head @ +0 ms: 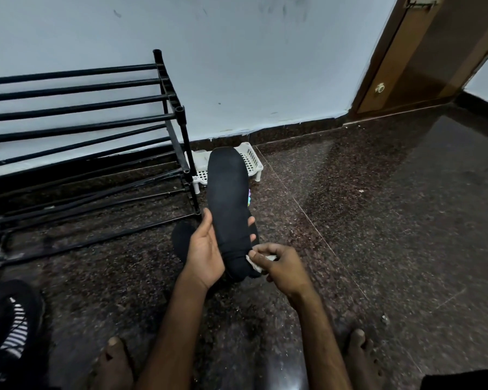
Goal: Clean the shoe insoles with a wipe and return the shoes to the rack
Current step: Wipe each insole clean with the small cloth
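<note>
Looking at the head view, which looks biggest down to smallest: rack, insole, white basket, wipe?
1. rack
2. insole
3. basket: partly hidden and farther off, so its rank against the insole is unsure
4. wipe: mostly hidden in the right hand

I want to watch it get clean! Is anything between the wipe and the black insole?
Nothing visible is in the way. The right hand pinches the white wipe right against the near end of the insole, which the left hand holds up.

Dark speckled floor (378,220) carries: black rack (185,142) left of the left hand (204,249); white basket (254,159) beyond it; shoe (26,296) far left, nearer the person.
</note>
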`<control>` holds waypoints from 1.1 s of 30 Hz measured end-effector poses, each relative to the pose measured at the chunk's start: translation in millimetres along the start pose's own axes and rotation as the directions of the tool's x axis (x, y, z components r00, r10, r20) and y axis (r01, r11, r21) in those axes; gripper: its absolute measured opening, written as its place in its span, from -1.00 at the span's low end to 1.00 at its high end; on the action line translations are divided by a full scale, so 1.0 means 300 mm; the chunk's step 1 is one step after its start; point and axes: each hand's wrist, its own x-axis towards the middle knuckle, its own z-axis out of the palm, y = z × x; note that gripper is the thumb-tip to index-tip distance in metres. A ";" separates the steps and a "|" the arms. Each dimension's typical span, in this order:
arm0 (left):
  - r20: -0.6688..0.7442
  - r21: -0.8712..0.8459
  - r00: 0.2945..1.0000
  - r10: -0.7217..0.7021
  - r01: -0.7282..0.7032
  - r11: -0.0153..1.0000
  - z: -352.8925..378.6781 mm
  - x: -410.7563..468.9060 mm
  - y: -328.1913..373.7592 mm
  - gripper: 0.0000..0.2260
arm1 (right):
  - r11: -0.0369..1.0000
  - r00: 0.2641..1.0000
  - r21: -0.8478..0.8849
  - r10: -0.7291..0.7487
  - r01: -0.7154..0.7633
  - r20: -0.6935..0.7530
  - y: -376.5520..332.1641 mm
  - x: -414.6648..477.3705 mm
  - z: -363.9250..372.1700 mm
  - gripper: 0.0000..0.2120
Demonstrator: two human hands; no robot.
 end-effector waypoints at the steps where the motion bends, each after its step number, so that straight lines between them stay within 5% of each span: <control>1: 0.013 0.003 1.000 0.003 -0.003 1.000 0.002 -0.001 0.008 -0.44 | 1.000 1.000 0.005 -0.008 0.008 -0.006 -0.003 0.002 0.002 -0.96; 16: 0.072 -0.041 0.995 0.075 -0.072 0.997 -0.036 -0.008 0.048 -0.48 | 0.999 1.000 0.046 -0.019 0.018 0.007 -0.027 0.009 0.035 -0.92; 26: -0.277 0.025 0.955 0.103 -0.100 0.995 -0.334 -0.071 0.135 -0.47 | 0.985 0.979 0.037 0.160 -0.166 0.124 0.076 0.019 0.212 -0.90; 33: -0.607 0.038 0.794 0.024 -0.001 0.999 -0.695 -0.058 0.163 -0.51 | 0.905 0.939 0.263 0.294 -0.333 0.177 0.132 0.026 0.343 -0.82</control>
